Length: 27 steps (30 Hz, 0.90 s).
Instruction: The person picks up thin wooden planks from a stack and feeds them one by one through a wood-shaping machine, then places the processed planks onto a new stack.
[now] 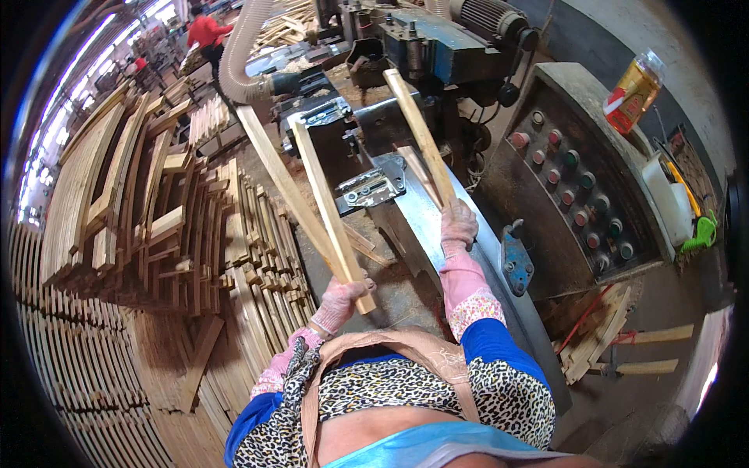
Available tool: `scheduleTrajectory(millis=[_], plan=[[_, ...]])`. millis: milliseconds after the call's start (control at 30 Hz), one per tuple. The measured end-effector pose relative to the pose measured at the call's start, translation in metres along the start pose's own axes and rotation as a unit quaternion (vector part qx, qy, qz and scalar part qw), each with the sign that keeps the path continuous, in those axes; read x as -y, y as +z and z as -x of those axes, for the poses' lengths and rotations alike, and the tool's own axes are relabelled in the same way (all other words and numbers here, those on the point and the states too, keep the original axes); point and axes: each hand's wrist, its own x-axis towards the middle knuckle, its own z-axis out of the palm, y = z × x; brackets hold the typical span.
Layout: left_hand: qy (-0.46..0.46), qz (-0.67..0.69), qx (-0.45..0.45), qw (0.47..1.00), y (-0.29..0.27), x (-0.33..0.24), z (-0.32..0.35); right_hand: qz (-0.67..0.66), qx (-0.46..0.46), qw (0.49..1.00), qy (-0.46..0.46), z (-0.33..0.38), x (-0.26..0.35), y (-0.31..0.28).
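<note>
My left hand [341, 302], in a pale work glove, is closed round the near ends of two wooden strips. One long strip [273, 165] slants away to the upper left; the other strip [321, 199] lies beside it, its near end jutting past my fingers. My right hand [459, 225], gloved too, grips the near end of a third wooden strip [421, 132], which points forward over the woodworking machine [437, 54]. Below that strip, a shorter wood piece [419, 173] rests on the machine's shiny metal bed [421, 221]. A metal guide plate [370, 187] sits left of it.
Stacked lumber [94, 195] fills the left side. At right stands a control panel [573, 175] with several buttons, a plastic bottle [633, 92] on top. A blue metal fitting [516, 261] sits on the bed's right edge. A ribbed hose [240, 54] and a person in red [207, 33] are farther off.
</note>
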Motion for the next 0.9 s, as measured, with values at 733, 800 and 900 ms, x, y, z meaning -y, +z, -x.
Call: scheduleTrajectory(millis=[733, 800, 900], plan=[[-0.006, -0.036, -0.187, 0.982, -0.003, -0.001, -0.003, 0.117, 0.185, 0.974, -0.051, 0.056, -0.049, -0.091], [0.058, -0.037, -0.094, 0.993, -0.030, 0.001, -0.020, 0.047, 0.195, 0.980, -0.013, 0.018, -0.030, -0.060], [0.180, -0.203, -0.059, 0.961, -0.028, -0.008, -0.019, 0.017, 0.154, 0.984, -0.092, -0.002, 0.003, -0.042]])
